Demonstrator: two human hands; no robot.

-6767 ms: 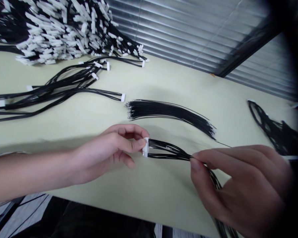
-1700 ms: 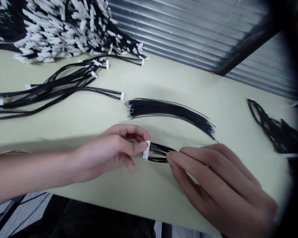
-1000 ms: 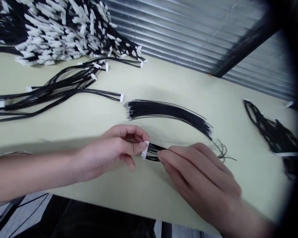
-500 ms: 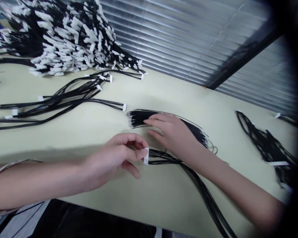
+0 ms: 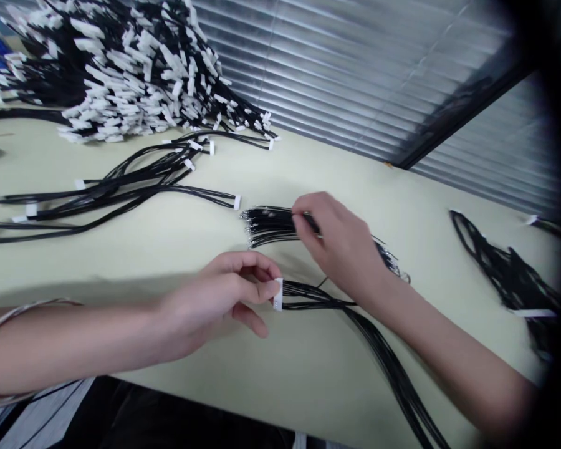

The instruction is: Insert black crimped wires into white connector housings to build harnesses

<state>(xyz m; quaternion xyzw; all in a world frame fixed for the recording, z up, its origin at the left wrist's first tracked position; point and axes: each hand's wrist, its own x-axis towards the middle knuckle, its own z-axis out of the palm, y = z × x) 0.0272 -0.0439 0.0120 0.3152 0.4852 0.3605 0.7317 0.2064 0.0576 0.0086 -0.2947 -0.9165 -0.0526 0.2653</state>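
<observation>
My left hand point(image 5: 238, 290) pinches a white connector housing point(image 5: 278, 294) between thumb and fingers, with its lower fingers loosely curled. Several black wires point(image 5: 315, 296) run from the housing to the right and bend down past the table edge. Above it, my right hand point(image 5: 339, 234) is closed in a pinch over a bundle of loose black wires point(image 5: 271, 221) with silvery terminals on their ends. A thin black wire appears to be between the fingertips, though blurred. The hand hides the middle of the bundle.
Finished-looking black cables point(image 5: 135, 187) with white connectors lie at the left. Behind them rises a large heap of cables with white ends point(image 5: 135, 81). More black cables point(image 5: 505, 268) lie at the right. A window with blinds point(image 5: 346, 68) borders the pale table point(image 5: 191, 240).
My right hand has gone from fingers apart over the wire bundle to a raised pinch, shifting slightly right and up. Some bundle wires have spread. My left hand keeps the connector housing in place.
</observation>
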